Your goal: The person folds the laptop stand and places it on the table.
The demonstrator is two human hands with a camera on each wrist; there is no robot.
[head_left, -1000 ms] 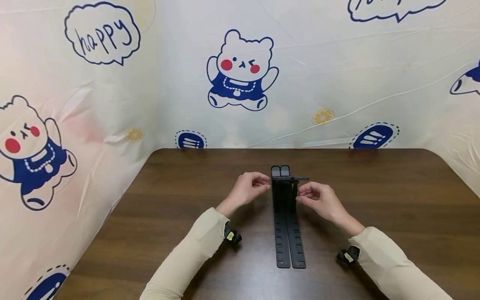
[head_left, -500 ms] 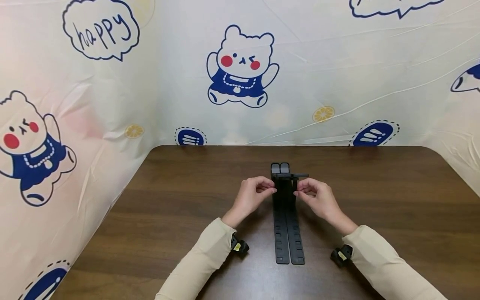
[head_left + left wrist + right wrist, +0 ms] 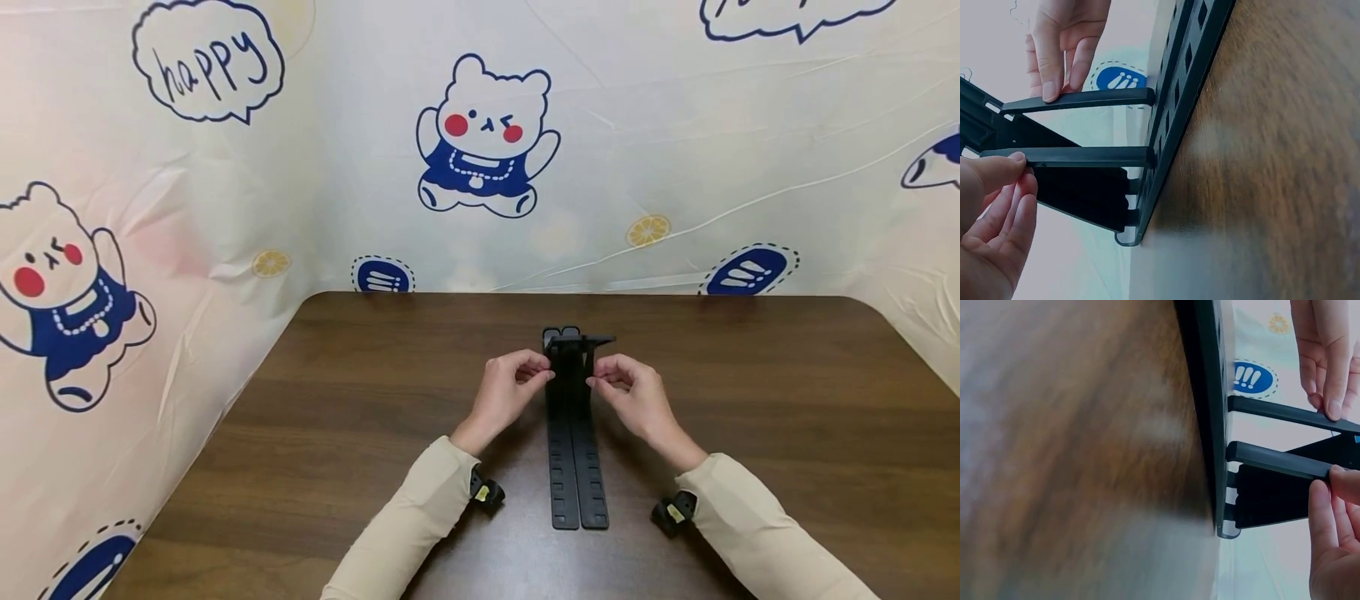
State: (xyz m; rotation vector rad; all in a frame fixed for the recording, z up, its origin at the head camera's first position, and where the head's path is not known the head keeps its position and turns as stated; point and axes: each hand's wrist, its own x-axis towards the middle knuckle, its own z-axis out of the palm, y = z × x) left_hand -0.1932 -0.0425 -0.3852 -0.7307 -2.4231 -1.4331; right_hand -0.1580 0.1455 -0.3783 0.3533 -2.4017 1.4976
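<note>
A black folding laptop stand (image 3: 564,479) lies lengthwise on the table, its two slotted rails side by side. From them a panel (image 3: 1082,197) rises at a slant, propped by two support legs. My left hand (image 3: 504,393) pinches the left leg (image 3: 1091,156) between thumb and fingertips, part way along it. On the other side my right hand (image 3: 636,398) pinches the right leg (image 3: 1279,460) the same way. Both legs meet the slotted rails at their lower ends, as the wrist views show. At the top, a dark bar (image 3: 596,340) sticks out to the right.
The brown wooden table (image 3: 360,400) stretches out on both sides of the stand. Behind it hangs a pale cloth (image 3: 637,125) printed with cartoon bears. Each wrist carries a small black camera, the left wrist camera (image 3: 487,493) and the right wrist camera (image 3: 673,512).
My left hand has come in rightward from beside the stand and now pinches its left leg. The right hand has shifted slightly left. The stand's upper part has tilted up a little.
</note>
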